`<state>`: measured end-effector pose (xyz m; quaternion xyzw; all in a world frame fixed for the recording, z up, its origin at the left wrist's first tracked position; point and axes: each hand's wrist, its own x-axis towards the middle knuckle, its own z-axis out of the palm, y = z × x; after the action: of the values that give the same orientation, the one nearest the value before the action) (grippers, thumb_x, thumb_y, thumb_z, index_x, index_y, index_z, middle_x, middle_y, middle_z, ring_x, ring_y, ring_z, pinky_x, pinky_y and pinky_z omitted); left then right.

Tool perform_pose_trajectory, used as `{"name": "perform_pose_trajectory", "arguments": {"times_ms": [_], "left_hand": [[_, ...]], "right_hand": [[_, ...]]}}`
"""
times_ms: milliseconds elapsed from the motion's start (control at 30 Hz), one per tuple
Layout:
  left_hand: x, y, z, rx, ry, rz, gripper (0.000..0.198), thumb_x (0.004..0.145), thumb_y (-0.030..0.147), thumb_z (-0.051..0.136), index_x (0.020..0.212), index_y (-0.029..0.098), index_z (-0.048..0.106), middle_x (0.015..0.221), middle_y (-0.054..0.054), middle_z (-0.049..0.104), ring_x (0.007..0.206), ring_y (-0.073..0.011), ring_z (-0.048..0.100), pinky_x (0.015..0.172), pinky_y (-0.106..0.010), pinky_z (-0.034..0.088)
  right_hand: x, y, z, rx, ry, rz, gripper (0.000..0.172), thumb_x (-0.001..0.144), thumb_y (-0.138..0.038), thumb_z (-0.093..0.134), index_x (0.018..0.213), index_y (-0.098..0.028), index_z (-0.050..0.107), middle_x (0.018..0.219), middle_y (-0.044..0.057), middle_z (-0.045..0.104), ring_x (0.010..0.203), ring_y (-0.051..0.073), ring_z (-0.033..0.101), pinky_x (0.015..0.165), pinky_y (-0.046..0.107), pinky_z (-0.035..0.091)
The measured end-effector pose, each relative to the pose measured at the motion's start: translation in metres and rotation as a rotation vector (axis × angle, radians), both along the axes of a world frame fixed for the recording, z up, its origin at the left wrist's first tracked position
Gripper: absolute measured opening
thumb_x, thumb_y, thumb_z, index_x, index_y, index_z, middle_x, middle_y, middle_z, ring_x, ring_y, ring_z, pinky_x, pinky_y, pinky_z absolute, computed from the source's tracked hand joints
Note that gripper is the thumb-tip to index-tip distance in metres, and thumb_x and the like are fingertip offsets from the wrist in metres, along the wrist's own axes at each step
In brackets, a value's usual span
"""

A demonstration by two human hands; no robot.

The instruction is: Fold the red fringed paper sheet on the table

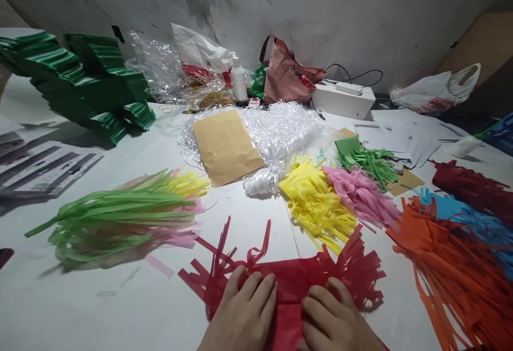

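Note:
Red fringed tissue paper (292, 281) lies across the near edge of the table, its cut strips fanning out at both ends. My left hand (249, 308) rests on its left part with fingers curled over the paper. On the other side, my right hand (329, 313) grips the paper the same way, with a flat red stretch showing between the hands. The thumbs are mostly hidden. Beyond it lie a yellow fringed bundle (316, 201), a pink one (360, 193) and a green one (368, 161). To the left rests a green, pink and yellow tassel bunch (128, 217).
A brown paper envelope (226, 148) overlaps a heap of white string (296, 126). Orange (449, 260), blue (473, 217) and dark red (468, 185) fringes lie at right. Stacked green paper (92, 89) stands back left. A white bottle (239, 81) and a reddish bag (286, 76) line the wall.

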<state>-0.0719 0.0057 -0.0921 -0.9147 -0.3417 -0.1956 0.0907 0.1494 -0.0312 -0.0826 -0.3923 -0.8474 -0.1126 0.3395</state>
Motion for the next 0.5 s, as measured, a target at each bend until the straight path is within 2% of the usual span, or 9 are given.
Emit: {"name": "perform_pose_trajectory", "arguments": {"times_ms": [100, 167, 233, 333, 433, 500], "left_hand": [[-0.001, 0.001, 0.001, 0.002, -0.011, -0.007, 0.023, 0.096, 0.016, 0.053, 0.104, 0.020, 0.074, 0.107, -0.004, 0.078, 0.094, -0.0242, 0.061, 0.106, -0.048, 0.028], [-0.001, 0.000, 0.001, -0.003, -0.008, -0.008, 0.022, 0.096, 0.017, 0.054, 0.105, 0.020, 0.074, 0.106, -0.004, 0.079, 0.095, -0.0247, 0.062, 0.105, -0.048, 0.028], [-0.002, -0.001, 0.000, -0.009, -0.008, -0.009, 0.021, 0.095, 0.017, 0.056, 0.106, 0.020, 0.073, 0.107, -0.004, 0.079, 0.095, -0.0245, 0.062, 0.105, -0.048, 0.028], [-0.002, -0.001, 0.001, -0.022, -0.008, -0.010, 0.021, 0.094, 0.017, 0.057, 0.108, 0.021, 0.073, 0.109, -0.004, 0.078, 0.096, -0.0239, 0.063, 0.106, -0.048, 0.028], [-0.003, 0.000, 0.002, -0.015, -0.028, -0.021, 0.022, 0.095, 0.018, 0.055, 0.107, 0.021, 0.073, 0.109, -0.004, 0.078, 0.096, -0.0230, 0.062, 0.108, -0.046, 0.028], [-0.003, 0.001, 0.001, -0.012, -0.057, -0.031, 0.024, 0.096, 0.019, 0.052, 0.106, 0.021, 0.073, 0.107, -0.004, 0.079, 0.095, -0.0229, 0.062, 0.108, -0.046, 0.027]], "right_hand": [[0.018, -0.014, -0.007, -0.015, 0.090, -0.085, 0.041, 0.104, -0.031, 0.053, 0.064, -0.022, 0.056, 0.077, -0.003, 0.073, 0.083, 0.015, 0.067, 0.104, 0.036, 0.035], [0.025, -0.019, -0.002, -0.029, 0.176, -0.203, 0.038, 0.102, -0.027, 0.055, 0.065, -0.022, 0.057, 0.077, -0.001, 0.075, 0.081, 0.017, 0.069, 0.099, 0.037, 0.038], [0.025, -0.019, 0.008, -0.023, 0.173, -0.257, 0.028, 0.099, -0.022, 0.057, 0.071, -0.022, 0.062, 0.079, 0.000, 0.076, 0.081, 0.019, 0.070, 0.096, 0.038, 0.039], [0.015, -0.013, 0.015, 0.004, 0.109, -0.199, 0.020, 0.097, -0.016, 0.055, 0.083, -0.022, 0.067, 0.078, 0.000, 0.076, 0.080, 0.018, 0.070, 0.096, 0.037, 0.038], [0.006, -0.006, 0.008, 0.004, 0.034, -0.121, 0.024, 0.098, -0.020, 0.054, 0.077, -0.023, 0.063, 0.070, -0.003, 0.071, 0.081, 0.018, 0.069, 0.104, 0.037, 0.033], [0.008, -0.006, 0.001, 0.014, -0.017, -0.133, 0.027, 0.099, -0.027, 0.055, 0.073, -0.023, 0.061, 0.074, -0.001, 0.073, 0.084, 0.019, 0.068, 0.108, 0.039, 0.030]]}}
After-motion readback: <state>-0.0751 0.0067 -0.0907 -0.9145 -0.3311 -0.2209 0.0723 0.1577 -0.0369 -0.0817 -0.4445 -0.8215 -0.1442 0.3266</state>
